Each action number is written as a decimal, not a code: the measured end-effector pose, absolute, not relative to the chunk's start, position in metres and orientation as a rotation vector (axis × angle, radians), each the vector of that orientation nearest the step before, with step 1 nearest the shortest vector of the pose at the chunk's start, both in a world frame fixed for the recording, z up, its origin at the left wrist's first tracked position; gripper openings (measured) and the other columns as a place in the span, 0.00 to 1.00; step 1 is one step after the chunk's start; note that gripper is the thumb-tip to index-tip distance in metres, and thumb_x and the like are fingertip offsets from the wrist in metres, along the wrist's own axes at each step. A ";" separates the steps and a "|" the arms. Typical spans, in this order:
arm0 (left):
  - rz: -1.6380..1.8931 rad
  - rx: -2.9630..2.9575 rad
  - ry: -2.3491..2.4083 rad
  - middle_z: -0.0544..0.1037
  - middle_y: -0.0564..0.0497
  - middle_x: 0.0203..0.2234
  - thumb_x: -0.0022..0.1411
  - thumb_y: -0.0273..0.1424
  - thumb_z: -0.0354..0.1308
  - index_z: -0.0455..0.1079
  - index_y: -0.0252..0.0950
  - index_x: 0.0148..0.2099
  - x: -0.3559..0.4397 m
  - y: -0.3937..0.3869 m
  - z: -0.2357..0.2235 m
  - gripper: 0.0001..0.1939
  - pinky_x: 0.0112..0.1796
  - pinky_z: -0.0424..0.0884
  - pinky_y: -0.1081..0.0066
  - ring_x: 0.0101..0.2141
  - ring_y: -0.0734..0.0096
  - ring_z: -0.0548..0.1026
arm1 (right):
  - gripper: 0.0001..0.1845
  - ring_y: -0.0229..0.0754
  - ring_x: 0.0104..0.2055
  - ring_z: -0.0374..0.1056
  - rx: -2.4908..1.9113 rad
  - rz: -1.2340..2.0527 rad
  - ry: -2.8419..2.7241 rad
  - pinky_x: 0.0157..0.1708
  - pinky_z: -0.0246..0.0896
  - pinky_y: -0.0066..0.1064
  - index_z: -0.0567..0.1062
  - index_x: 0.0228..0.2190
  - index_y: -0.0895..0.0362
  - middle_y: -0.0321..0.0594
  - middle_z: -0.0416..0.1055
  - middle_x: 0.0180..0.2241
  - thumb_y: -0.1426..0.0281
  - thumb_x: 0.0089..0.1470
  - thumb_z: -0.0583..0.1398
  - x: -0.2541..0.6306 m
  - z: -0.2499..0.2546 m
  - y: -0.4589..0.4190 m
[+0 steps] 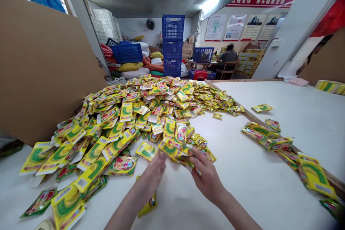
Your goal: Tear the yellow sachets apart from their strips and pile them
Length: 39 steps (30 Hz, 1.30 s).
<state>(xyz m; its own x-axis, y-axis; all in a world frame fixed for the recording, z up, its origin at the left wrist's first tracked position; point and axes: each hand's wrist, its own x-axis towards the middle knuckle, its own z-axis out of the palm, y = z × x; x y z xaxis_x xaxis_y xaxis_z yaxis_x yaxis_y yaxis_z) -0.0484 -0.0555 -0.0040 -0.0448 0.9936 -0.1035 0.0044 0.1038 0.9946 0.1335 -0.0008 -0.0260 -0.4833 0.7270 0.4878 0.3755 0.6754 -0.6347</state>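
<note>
We have both hands near the lower middle of the frame, over the white counter point(229, 151). Our right hand point(206, 172) grips the right end of a yellow carton point(169, 149), its fingers curled around that edge, and the carton lies just right of the frame's middle line, at the near edge of a large pile of printed cartons point(126, 111). Our left hand point(156, 167) is blurred at the carton's left end, and we cannot tell whether it grasps it or only sits beside it. Below the left wrist, a yellow packet point(148, 206) lies partly hidden by the forearm. The pile spreads across the left and centre, many of its cartons with flaps open, and a heap of small packets point(210, 97) adjoins it toward the upper right. Further right, a few filled-looking packs point(254, 134) lie along a wooden strip point(249, 115). A brown cardboard panel point(45, 64) fills the left side. Behind the counter, at upper centre, we see stacked blue crates point(172, 48), with a seated person point(229, 57) to their right.
</note>
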 end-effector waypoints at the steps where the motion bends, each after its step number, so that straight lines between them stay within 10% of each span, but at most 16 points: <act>1: 1.119 0.935 1.100 0.62 0.40 0.56 0.57 0.53 0.38 0.52 0.34 0.59 -0.047 -0.055 0.000 0.36 0.53 0.58 0.56 0.56 0.55 0.59 | 0.15 0.51 0.47 0.65 -0.775 0.460 -2.253 0.44 0.62 0.43 0.72 0.40 0.54 0.50 0.63 0.52 0.74 0.53 0.50 0.133 -0.027 -0.005; 8: 1.226 0.320 0.947 0.79 0.46 0.31 0.55 0.36 0.53 0.68 0.31 0.41 -0.060 -0.049 0.002 0.14 0.40 0.70 0.66 0.38 0.63 0.76 | 0.20 0.43 0.37 0.67 -0.489 0.562 -2.373 0.36 0.65 0.35 0.67 0.46 0.52 0.50 0.61 0.50 0.77 0.52 0.50 0.122 -0.020 -0.030; 14: 1.087 0.724 1.105 0.72 0.55 0.16 0.46 0.35 0.63 0.67 0.32 0.31 -0.035 -0.059 -0.009 0.12 0.23 0.67 0.73 0.18 0.74 0.70 | 0.07 0.28 0.13 0.52 -0.771 1.261 -1.407 0.09 0.52 0.22 0.64 0.35 0.53 0.32 0.62 0.25 0.65 0.53 0.56 0.127 -0.005 -0.010; 29: 0.743 1.264 1.280 0.69 0.59 0.20 0.45 0.30 0.60 0.66 0.35 0.35 -0.021 -0.064 -0.021 0.12 0.25 0.64 0.75 0.22 0.77 0.66 | 0.14 0.39 0.39 0.62 -0.709 1.129 -2.294 0.36 0.60 0.29 0.72 0.31 0.55 0.39 0.65 0.33 0.83 0.48 0.53 0.146 0.020 -0.008; 33: 0.713 1.084 1.106 0.67 0.59 0.18 0.47 0.31 0.57 0.64 0.34 0.35 -0.020 -0.063 -0.016 0.11 0.23 0.63 0.75 0.19 0.78 0.65 | 0.14 0.35 0.29 0.66 -0.754 1.404 -2.090 0.25 0.63 0.25 0.66 0.39 0.54 0.36 0.64 0.33 0.79 0.50 0.53 0.150 0.011 -0.007; 39: 0.712 0.984 1.167 0.68 0.60 0.20 0.43 0.28 0.62 0.61 0.35 0.35 -0.025 -0.066 -0.011 0.16 0.24 0.62 0.76 0.20 0.79 0.66 | 0.07 0.31 0.22 0.59 -0.795 1.247 -2.054 0.18 0.54 0.21 0.65 0.21 0.57 0.33 0.60 0.24 0.75 0.49 0.57 0.145 0.000 -0.001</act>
